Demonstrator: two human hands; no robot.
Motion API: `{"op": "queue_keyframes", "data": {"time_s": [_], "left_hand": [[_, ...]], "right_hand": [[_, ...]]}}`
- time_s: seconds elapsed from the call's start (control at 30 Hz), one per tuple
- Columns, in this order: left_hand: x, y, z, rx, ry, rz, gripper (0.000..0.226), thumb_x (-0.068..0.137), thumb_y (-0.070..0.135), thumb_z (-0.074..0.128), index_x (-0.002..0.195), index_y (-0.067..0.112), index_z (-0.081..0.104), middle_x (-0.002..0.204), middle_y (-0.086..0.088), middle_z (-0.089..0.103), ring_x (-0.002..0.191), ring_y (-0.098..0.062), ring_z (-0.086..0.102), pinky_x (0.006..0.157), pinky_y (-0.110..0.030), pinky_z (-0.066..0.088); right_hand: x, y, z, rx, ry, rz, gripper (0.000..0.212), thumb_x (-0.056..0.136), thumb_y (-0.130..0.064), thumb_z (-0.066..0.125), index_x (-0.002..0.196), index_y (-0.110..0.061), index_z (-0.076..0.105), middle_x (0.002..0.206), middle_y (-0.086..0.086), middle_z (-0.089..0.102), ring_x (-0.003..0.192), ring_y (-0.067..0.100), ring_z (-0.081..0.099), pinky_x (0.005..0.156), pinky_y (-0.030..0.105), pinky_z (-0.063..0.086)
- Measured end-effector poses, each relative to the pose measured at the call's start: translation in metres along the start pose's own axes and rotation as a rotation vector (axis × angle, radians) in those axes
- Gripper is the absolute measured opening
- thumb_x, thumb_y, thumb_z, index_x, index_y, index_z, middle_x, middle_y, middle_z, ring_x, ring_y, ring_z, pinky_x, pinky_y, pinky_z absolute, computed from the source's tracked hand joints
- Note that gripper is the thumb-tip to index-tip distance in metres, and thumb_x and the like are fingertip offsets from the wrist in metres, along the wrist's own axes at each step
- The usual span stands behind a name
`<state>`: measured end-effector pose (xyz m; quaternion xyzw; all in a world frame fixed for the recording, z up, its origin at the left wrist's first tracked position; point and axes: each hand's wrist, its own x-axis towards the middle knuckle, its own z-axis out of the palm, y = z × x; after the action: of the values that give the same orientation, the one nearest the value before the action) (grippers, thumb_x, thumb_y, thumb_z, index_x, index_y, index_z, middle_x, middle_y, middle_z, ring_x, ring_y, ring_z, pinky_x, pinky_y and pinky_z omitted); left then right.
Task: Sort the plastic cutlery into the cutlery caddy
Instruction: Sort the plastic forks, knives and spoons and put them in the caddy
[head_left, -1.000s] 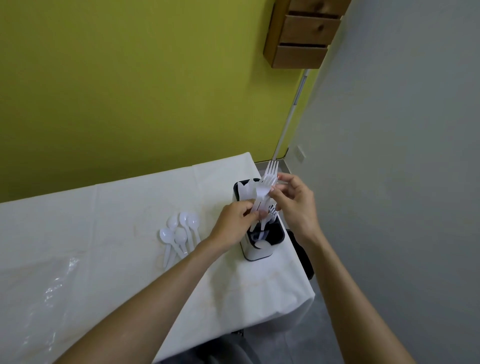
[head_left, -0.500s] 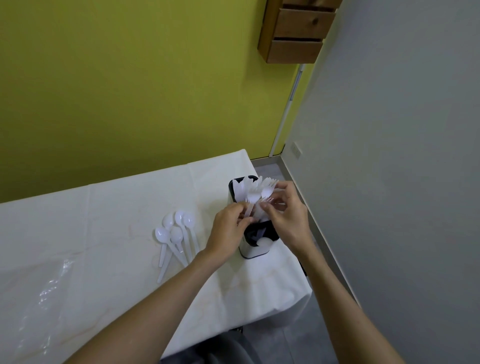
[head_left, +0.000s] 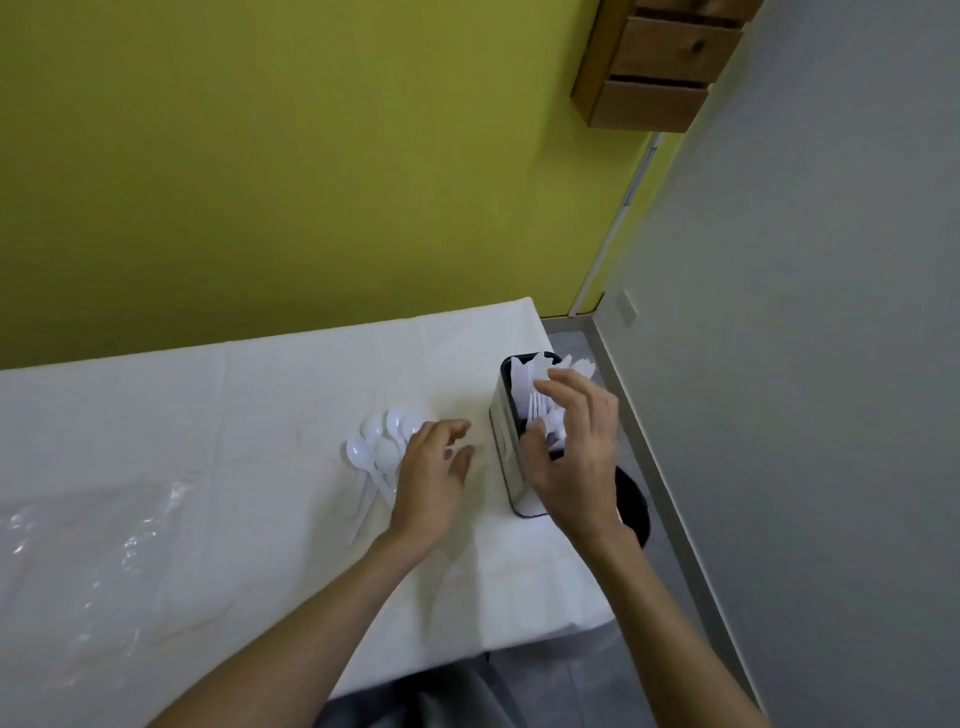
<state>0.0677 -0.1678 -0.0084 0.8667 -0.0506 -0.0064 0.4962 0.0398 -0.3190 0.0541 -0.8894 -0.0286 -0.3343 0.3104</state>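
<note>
A cutlery caddy (head_left: 506, 447) with a black rim stands near the table's right edge, with white plastic forks (head_left: 537, 400) standing upright in it. My right hand (head_left: 576, 447) hovers over the caddy with fingers spread, touching the fork tops and hiding part of the rim. Several white plastic spoons (head_left: 382, 447) lie in a loose pile on the tablecloth to the caddy's left. My left hand (head_left: 434, 478) is just right of the spoons, over their handles, fingers apart and holding nothing.
A white cloth covers the table (head_left: 208, 415). A crumpled clear plastic bag (head_left: 93, 561) lies at the near left. A dark round object (head_left: 631, 506) sits on the floor beyond the right edge. A wooden drawer unit (head_left: 660, 67) hangs on the wall.
Both hands were holding the forks above the caddy; the forks now stand in it. My left hand has let go and moved left to the spoons. My right hand opened over the caddy.
</note>
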Motion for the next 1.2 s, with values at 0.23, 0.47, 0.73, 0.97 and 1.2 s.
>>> {"op": "queue_keyframes", "data": {"time_s": [0.23,0.47,0.73,0.97,1.2], "left_hand": [[-0.024,-0.081,-0.051,0.328,0.068,-0.65,0.044,0.084,0.02,0.068,0.12,0.003,0.05,0.122,-0.017,0.047,0.114,-0.036,0.042,0.09,-0.041,0.04],[-0.04,-0.11,-0.075,0.263,-0.025,-0.587,0.011,0.083,0.02,0.07,0.087,0.011,0.064,0.087,-0.005,0.067,0.085,-0.025,0.063,0.074,-0.033,0.049],[-0.054,-0.122,-0.099,0.291,-0.162,-0.569,0.01,0.082,0.023,0.066,0.08,0.014,0.064,0.078,0.002,0.065,0.073,-0.016,0.061,0.065,-0.029,0.048],[-0.052,-0.13,-0.11,0.211,-0.145,-0.533,0.009,0.084,0.023,0.066,0.081,0.017,0.061,0.075,0.003,0.065,0.071,-0.014,0.061,0.063,-0.026,0.049],[-0.043,-0.132,-0.109,0.179,-0.149,-0.52,0.012,0.087,0.029,0.067,0.082,0.02,0.061,0.079,0.005,0.066,0.077,-0.014,0.063,0.07,-0.027,0.051]], "right_hand": [[-0.035,-0.027,0.083,0.089,-0.582,0.246,0.022,0.088,-0.004,0.055,0.108,-0.008,0.063,0.101,0.006,0.065,0.091,0.023,0.061,0.076,0.037,0.053],[-0.041,-0.034,0.146,-0.157,-0.806,0.614,0.036,0.097,-0.026,0.056,0.125,-0.006,0.046,0.123,0.011,0.053,0.115,0.029,0.052,0.092,0.036,0.047],[-0.039,-0.036,0.176,-0.207,-0.834,0.773,0.025,0.092,-0.011,0.053,0.114,-0.005,0.046,0.106,0.011,0.059,0.099,0.03,0.059,0.073,0.035,0.047],[-0.045,-0.039,0.152,0.034,-1.001,0.831,0.018,0.078,-0.02,0.074,0.088,-0.01,0.063,0.082,0.003,0.064,0.07,0.02,0.061,0.062,0.033,0.057],[-0.069,-0.051,0.168,-0.063,-1.052,0.77,0.029,0.077,-0.029,0.076,0.091,-0.011,0.058,0.083,0.001,0.061,0.071,0.018,0.058,0.054,0.021,0.042]]}}
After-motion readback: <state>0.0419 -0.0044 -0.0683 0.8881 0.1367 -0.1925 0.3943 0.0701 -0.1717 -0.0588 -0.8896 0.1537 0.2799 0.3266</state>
